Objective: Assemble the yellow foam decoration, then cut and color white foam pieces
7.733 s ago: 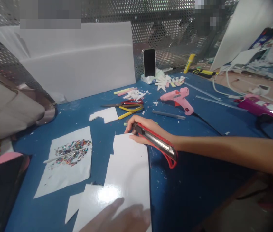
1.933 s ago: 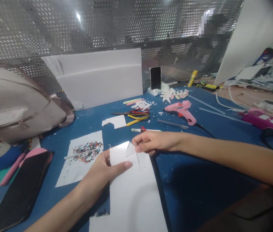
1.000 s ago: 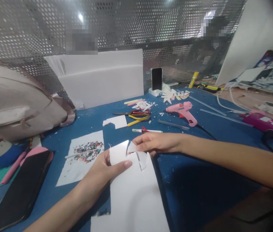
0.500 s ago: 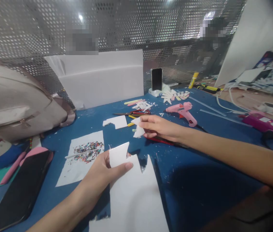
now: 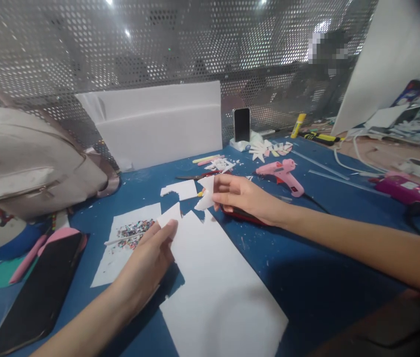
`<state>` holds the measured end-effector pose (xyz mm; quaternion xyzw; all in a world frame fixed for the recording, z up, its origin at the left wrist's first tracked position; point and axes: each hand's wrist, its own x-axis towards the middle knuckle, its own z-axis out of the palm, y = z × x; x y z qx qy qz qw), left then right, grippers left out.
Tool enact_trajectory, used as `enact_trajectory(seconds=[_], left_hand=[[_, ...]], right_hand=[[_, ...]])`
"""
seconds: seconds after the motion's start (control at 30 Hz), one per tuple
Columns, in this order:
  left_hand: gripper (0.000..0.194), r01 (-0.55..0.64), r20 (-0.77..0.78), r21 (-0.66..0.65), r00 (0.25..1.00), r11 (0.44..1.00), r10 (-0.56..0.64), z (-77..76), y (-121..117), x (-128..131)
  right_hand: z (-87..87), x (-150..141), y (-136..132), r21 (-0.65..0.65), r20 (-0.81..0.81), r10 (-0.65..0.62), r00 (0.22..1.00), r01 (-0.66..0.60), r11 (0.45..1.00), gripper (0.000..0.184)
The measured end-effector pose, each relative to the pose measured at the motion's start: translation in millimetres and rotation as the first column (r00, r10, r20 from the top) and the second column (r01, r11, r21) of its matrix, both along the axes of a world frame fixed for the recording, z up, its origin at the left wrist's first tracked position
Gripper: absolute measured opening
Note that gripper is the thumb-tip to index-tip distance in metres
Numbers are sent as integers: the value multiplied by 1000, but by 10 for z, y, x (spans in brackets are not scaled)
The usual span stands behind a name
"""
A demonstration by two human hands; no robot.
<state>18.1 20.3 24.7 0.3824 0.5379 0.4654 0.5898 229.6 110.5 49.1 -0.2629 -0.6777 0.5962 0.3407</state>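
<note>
- Swung askew since half a second ago, the white board (image 5: 213,277) now has its near end turned out to the person's right; the cut piece (image 5: 206,194), well clear of its notch, has shifted slightly left.
- From where I stand, the right hand (image 5: 249,196) has its fingers closed on the cut piece, pinching its right side above the board's far end. That grip looks right: light and flat, leaving the jagged points unsqueezed.
- On the other side, the left hand (image 5: 139,267) has its fingers clamped on the board's far-left corner, thumb on top. I'd keep that hold snug but gentle, since the narrow prongs beside the notches look easy to bend or snap.
- Any turning of the board would go best slowly, its broad part supported, as the wide near section could lever against the pinched corner.
- Mind the red cutter (image 5: 247,216) lying on the bench (image 5: 306,248) under the right hand; I can't see whether its blade is out, so a slightly raised wrist would be wise.
- Just left of the board lies the paper (image 5: 106,263) with its colourful flakes (image 5: 131,230); a sweeping left forearm could scatter them, so small, lifted movements suit.
</note>
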Motion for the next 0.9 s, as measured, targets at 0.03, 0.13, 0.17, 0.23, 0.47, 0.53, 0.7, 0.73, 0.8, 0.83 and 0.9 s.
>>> enact_trajectory(seconds=[0.03, 0.13, 0.17, 0.23, 0.47, 0.53, 0.7, 0.73, 0.8, 0.83, 0.9], left_hand=[[46, 9, -20, 13, 1000, 1000, -9, 4, 6, 0], [61, 9, -112, 107, 994, 994, 3, 35, 44, -20], [67, -2, -147, 167, 989, 986, 27, 50, 63, -34], [71, -11, -207, 296, 975, 955, 76, 83, 94, -61], [46, 189, -241, 297, 963, 936, -118, 138, -31, 64], [36, 182, -219, 277, 968, 944, -123, 129, -85, 112], [21, 124, -219, 331, 974, 935, -52, 130, -98, 69], [20, 123, -228, 342, 973, 931, -44, 133, -87, 46], [19, 121, -246, 355, 969, 927, -32, 134, -65, 4], [19, 119, -251, 357, 968, 927, -27, 131, -55, -11], [19, 116, -252, 350, 967, 930, -26, 113, -37, -30]], right_hand=[[6, -2, -6, 7, 2, -4, 1000, 4, 1000, 17], [5, -6, -21, 31, 6, -1, 1000, 1, 1000, 18], [1, -7, -26, 35, 9, 3, 1000, -4, 999, 19], [-12, -10, -40, 28, 13, 14, 1000, -14, 999, 20], [-72, -60, -167, 27, 34, 57, 998, -58, 998, 23], [-91, -77, -196, 107, 59, 57, 997, -64, 992, 23], [-82, -58, -225, 201, 170, 69, 983, -103, 974, 20], [-68, -30, -232, 200, 210, 77, 975, -120, 972, 21], [-36, 61, -243, 199, 302, 99, 948, -164, 966, 26], [-22, 124, -245, 211, 353, 101, 930, -184, 960, 27], [3, 279, -235, 271, 449, 56, 892, -196, 943, 24]])
